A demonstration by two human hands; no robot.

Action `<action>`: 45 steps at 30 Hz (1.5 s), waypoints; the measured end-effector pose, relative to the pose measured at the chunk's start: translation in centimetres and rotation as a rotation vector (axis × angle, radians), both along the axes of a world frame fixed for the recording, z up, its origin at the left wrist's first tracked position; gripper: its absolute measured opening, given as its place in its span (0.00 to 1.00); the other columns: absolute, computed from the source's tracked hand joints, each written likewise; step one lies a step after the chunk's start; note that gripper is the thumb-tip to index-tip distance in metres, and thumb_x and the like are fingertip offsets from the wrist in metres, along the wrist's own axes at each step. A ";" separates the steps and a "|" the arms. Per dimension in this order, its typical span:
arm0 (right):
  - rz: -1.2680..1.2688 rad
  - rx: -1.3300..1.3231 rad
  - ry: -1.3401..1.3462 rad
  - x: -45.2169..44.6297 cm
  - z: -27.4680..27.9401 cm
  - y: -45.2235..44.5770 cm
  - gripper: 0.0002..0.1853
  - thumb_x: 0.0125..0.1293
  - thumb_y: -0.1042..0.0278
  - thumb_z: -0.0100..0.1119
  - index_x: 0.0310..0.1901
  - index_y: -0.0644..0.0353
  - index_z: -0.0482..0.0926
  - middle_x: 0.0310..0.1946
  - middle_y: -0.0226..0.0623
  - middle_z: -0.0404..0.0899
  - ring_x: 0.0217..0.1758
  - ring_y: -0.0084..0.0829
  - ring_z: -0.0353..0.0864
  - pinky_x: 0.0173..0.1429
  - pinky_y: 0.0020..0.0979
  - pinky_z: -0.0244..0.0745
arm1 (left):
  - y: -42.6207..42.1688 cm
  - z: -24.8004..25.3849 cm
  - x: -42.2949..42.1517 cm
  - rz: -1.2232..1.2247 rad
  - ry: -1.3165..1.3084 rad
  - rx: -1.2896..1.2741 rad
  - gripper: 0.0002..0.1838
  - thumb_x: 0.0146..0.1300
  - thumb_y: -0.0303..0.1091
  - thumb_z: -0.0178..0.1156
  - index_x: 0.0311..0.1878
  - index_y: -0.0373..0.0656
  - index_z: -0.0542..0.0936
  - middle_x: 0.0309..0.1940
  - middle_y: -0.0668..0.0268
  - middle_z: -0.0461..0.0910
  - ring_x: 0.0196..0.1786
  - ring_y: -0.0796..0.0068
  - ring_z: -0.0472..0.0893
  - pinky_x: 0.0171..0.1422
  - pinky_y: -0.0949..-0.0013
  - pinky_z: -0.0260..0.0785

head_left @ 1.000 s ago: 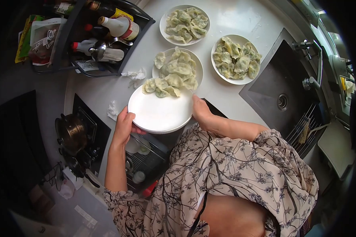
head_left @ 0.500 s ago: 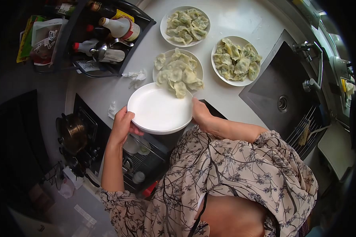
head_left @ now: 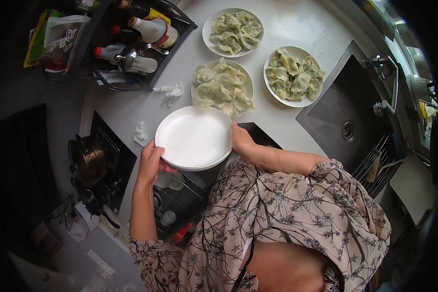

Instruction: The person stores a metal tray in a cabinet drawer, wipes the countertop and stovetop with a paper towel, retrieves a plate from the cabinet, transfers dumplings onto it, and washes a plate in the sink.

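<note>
A white round dish (head_left: 193,138) with nothing in it is held between my two hands. My left hand (head_left: 152,163) grips its left edge, thumb on the rim and fingers underneath. At the right edge, my right hand (head_left: 243,142) is closed on the rim. Just beyond the dish, a white plate (head_left: 249,86) on the counter bears a heap of dumplings (head_left: 221,87), some overhanging its near side. Two more plates of dumplings stand farther off, one at the top (head_left: 233,32) and one to the right (head_left: 293,75).
A black rack (head_left: 180,41) with bottles is at the upper left, with crumpled tissues (head_left: 170,93) near it. The sink (head_left: 348,97) and faucet (head_left: 385,107) lie to the right. A pot (head_left: 88,159) sits on the stove at left. Below the counter, a drawer (head_left: 187,194) stands open.
Dumplings that lay over the dish's far edge are now on the plate beyond it. The dish has moved slightly toward my body and left, still held by both hands.
</note>
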State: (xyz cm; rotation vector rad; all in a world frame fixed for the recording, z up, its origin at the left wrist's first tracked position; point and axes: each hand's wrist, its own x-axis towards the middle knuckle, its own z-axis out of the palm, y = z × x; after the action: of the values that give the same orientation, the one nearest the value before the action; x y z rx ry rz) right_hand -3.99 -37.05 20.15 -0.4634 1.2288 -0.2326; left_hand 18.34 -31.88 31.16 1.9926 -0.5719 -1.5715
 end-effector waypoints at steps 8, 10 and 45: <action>-0.007 0.114 -0.222 -0.6 1.2 -0.9 0.18 0.59 0.64 0.45 0.45 0.69 0.73 0.41 0.42 0.76 0.44 0.33 0.74 0.55 0.31 0.65 | 2.5 -0.8 1.0 0.020 0.005 -0.106 0.28 0.56 0.30 0.44 0.61 0.31 0.63 0.41 0.55 0.78 0.32 0.71 0.81 0.27 0.73 0.76; 0.054 0.195 -0.255 -1.4 1.5 -1.4 0.13 0.52 0.68 0.49 0.38 0.65 0.75 0.35 0.40 0.76 0.40 0.32 0.74 0.51 0.30 0.66 | 3.0 -1.8 1.4 0.007 0.005 -0.196 0.28 0.57 0.31 0.44 0.63 0.31 0.61 0.47 0.54 0.76 0.41 0.69 0.81 0.38 0.68 0.76; -0.890 -0.174 0.098 -26.6 3.4 -4.4 0.10 0.35 0.77 0.50 0.26 0.56 0.72 0.27 0.25 0.75 0.29 0.22 0.73 0.36 0.23 0.66 | -2.7 -14.1 -3.9 0.195 0.268 -0.346 0.27 0.60 0.22 0.38 0.65 0.40 0.51 0.56 0.50 0.66 0.51 0.55 0.77 0.37 0.59 0.83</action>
State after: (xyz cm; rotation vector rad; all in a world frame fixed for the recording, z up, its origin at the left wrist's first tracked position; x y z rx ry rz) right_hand -30.62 -41.46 23.50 -0.0440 1.4568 -1.0882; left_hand 14.48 -34.54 17.06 1.5059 -0.4870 -1.4739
